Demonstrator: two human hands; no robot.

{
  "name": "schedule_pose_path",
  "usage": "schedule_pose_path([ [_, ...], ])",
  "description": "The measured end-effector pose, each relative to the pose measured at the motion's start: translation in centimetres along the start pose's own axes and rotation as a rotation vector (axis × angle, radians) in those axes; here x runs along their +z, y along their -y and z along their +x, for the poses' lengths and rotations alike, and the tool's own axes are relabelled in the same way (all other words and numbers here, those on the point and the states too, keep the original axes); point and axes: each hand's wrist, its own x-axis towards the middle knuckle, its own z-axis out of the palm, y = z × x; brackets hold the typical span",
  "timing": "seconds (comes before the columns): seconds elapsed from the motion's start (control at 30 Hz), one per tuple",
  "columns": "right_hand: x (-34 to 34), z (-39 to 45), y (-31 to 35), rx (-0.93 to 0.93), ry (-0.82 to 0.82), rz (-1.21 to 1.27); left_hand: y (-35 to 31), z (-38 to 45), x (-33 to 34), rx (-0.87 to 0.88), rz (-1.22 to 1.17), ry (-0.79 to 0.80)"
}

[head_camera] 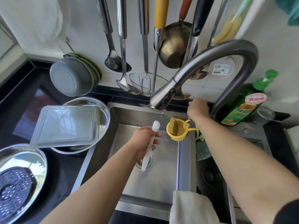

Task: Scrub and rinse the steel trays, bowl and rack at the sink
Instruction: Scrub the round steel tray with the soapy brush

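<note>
My left hand (144,141) grips a white toothbrush (149,146) over the steel sink (182,152), bristles up. My right hand (197,109) reaches behind the faucet (210,62) and holds its lever; a thin stream of water falls from the spout. On the black counter at left, a rectangular steel tray (64,125) lies upside down on a round steel tray (103,110). At the lower left a steel bowl (37,159) holds a perforated steel rack (14,191).
A yellow strainer cup (176,131) hangs at the sink's right rim. A green dish soap bottle (242,104) stands right of the faucet. Ladles and skimmers hang on the wall. Grey plastic basins (71,76) lean at the back left. A white cloth (191,207) drapes over the sink's front.
</note>
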Motion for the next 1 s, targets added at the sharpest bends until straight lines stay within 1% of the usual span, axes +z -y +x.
schedule_pose_path([
  [0.13,0.0,0.2,-0.3,0.006,0.022,0.029,-0.3,-0.3,0.8,-0.01,-0.053,-0.006],
  [0.23,0.0,0.1,-0.2,-0.008,0.024,-0.036,-0.3,-0.6,0.6,-0.001,-0.094,-0.031],
  [0.33,0.2,-0.2,0.1,-0.033,0.009,-0.1,-0.5,-0.6,0.3,0.005,-0.088,-0.041],
  [0.57,-0.1,-0.3,0.3,-0.026,-0.005,-0.109,-1.2,-0.6,1.4,0.006,-0.046,0.006],
  [0.77,-0.4,-0.4,0.4,-0.032,-0.004,-0.103,-0.9,-0.5,1.0,-0.007,-0.054,-0.011],
  [1.0,-0.9,-0.9,0.6,-0.082,0.006,-0.136,-0.9,-0.7,0.9,0.001,-0.074,-0.012],
])
